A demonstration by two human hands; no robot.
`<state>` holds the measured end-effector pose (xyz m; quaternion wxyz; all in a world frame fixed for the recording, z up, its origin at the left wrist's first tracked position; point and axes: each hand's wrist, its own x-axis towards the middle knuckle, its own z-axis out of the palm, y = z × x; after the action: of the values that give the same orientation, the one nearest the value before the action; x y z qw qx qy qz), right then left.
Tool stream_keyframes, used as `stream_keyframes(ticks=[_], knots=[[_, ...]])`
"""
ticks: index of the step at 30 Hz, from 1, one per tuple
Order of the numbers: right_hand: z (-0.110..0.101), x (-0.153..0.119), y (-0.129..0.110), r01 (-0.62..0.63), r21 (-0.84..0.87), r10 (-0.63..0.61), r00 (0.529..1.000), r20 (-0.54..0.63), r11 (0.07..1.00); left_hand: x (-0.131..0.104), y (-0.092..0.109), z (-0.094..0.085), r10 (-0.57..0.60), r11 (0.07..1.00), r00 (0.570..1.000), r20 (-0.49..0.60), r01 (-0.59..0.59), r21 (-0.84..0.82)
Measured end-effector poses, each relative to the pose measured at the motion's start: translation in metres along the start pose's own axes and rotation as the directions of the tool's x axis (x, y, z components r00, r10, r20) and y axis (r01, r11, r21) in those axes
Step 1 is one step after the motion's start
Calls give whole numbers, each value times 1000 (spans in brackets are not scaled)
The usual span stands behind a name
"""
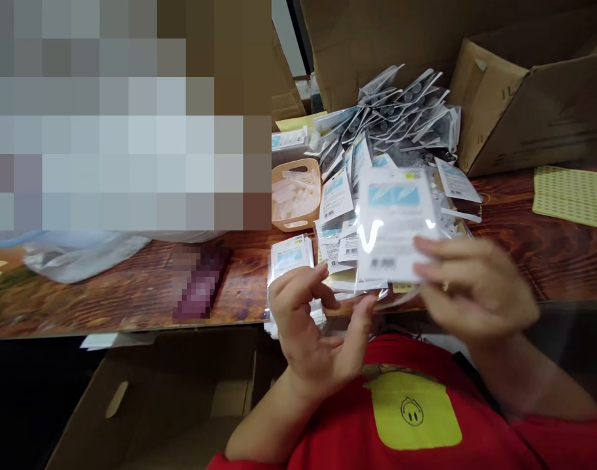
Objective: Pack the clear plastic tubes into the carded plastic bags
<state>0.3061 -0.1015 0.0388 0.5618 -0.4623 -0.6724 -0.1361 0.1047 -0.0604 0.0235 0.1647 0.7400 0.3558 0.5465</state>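
Pinched at its right edge by my right hand point(475, 284), a clear plastic packet point(396, 222) holds a white card with a blue band, a yellow spot and a barcode. The packet is raised over the table and slightly blurred. My left hand point(318, 320) is just left of the packet's lower edge, palm turned up, fingers curved and thumb apart, with nothing between them. Behind that hand lies a stack of similar carded packets point(291, 254) at the table's front edge. More printed cards point(336, 196) lie behind the raised packet.
A heap of clear packets point(401, 111) stands at the back against cardboard. An orange basket point(313, 222) holds small translucent pieces. At right are a cardboard box point(548, 117) and a yellow sticker sheet point(573, 196). An open carton point(181, 391) sits below the table. The upper left is pixelated.
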Motion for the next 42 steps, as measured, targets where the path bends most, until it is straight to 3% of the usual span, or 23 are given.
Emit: stream_keyframes(ticks=[3, 4, 8, 10, 12, 14, 16, 17, 19, 23, 25, 27, 30, 33, 35, 40, 42], knots=[[-14, 25, 58, -165, 18, 166, 974, -157, 986, 10, -13, -14, 95, 988, 993, 65, -102, 117], [-19, 34, 83, -187, 29, 189, 969, -158, 982, 14, -20, -21, 107, 976, 989, 103, -124, 179], [-31, 56, 188, -365, 33, 358, 925, 130, 931, 21, -54, -45, 4, 918, 946, 324, -132, 374], [-31, 61, 232, -375, 95, 333, 894, 298, 922, 19, -73, -53, -33, 898, 924, 381, -140, 416], [-28, 64, 264, -412, 33, 367, 843, 394, 911, 14, -88, -59, -60, 885, 904, 422, -147, 442], [-25, 68, 282, -432, -153, 450, 759, 471, 889, 10, -99, -63, -100, 878, 875, 473, -146, 455], [-23, 73, 285, -395, -313, 504, 684, 527, 863, 6, -105, -67, -156, 873, 835, 527, -133, 469], [-23, 75, 283, -367, -348, 505, 668, 546, 862, 5, -107, -69, -189, 869, 813, 551, -122, 479], [-22, 76, 274, -284, -358, 450, 676, 584, 890, 4, -111, -74, -258, 858, 765, 591, -100, 504], [-4, 69, 253, 21, -339, 228, 701, 676, 940, 10, -121, -84, -321, 857, 688, 651, -82, 509], [11, 63, 245, 102, -346, 180, 700, 691, 933, 15, -126, -87, -323, 864, 671, 667, -78, 497], [25, 59, 239, 95, -391, 226, 683, 695, 916, 21, -128, -90, -322, 871, 662, 677, -73, 486], [39, 57, 230, 67, -428, 303, 610, 732, 901, 27, -128, -92, -313, 876, 653, 690, -84, 476], [44, 56, 225, 98, -409, 289, 562, 775, 907, 29, -126, -92, -291, 871, 663, 689, -115, 478], [43, 57, 225, 100, -383, 259, 582, 771, 918, 28, -124, -93, -260, 869, 680, 686, -144, 473], [26, 65, 229, 70, -280, 155, 694, 703, 957, 27, -122, -95, -167, 883, 687, 707, -216, 418], [18, 76, 221, 109, -206, 54, 754, 655, 972, 26, -124, -96, -134, 883, 692, 709, -242, 403]])
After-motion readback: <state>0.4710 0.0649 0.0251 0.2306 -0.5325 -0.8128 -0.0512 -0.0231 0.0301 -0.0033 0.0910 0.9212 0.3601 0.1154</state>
